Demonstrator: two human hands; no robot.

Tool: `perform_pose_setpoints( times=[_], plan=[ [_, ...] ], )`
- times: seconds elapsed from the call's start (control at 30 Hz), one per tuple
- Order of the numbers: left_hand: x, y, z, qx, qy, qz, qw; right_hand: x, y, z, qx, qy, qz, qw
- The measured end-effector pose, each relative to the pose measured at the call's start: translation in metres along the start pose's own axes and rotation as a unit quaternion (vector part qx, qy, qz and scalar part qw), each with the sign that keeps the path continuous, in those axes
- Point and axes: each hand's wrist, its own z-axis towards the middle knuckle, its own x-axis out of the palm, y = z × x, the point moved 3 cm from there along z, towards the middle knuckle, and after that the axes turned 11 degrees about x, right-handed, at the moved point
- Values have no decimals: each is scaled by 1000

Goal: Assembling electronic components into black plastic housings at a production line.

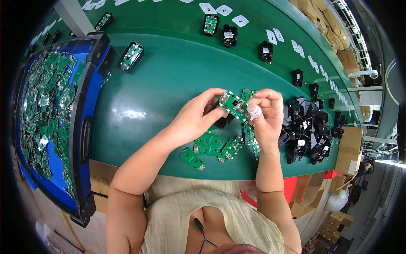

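A green circuit board (234, 105) is held up in front of me, tilted, between my two hands. My left hand (195, 112) is closed round a black plastic housing (224, 122), which is partly hidden under the board; its fingertips lie by the board's left end. My right hand (269, 118) pinches the board's right end, with a white cover on its thumb. Below the hands, several loose circuit boards (208, 144) lie on the green table (139, 139). Another board (246, 94) shows behind the held one.
A blue bin with a black rim (86, 122), heaped with circuit boards, stands at left. Black housings (305, 131) are piled at right. A housing with a board (131, 56) sits near the bin. Farther off, a green belt (177, 21) carries housings and white plates (240, 20).
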Motion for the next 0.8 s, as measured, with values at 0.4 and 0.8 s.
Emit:
perform_pose_setpoints(
  times=[0.4, 0.8],
  plan=[
    [0, -10, 0, -174, -61, -232, 955, 21, -3, -13, 10, -6, -78, 997],
    [5, -12, -2, -132, -35, -181, 974, 13, 13, 0, -259, 46, -351, 898]
  ],
)
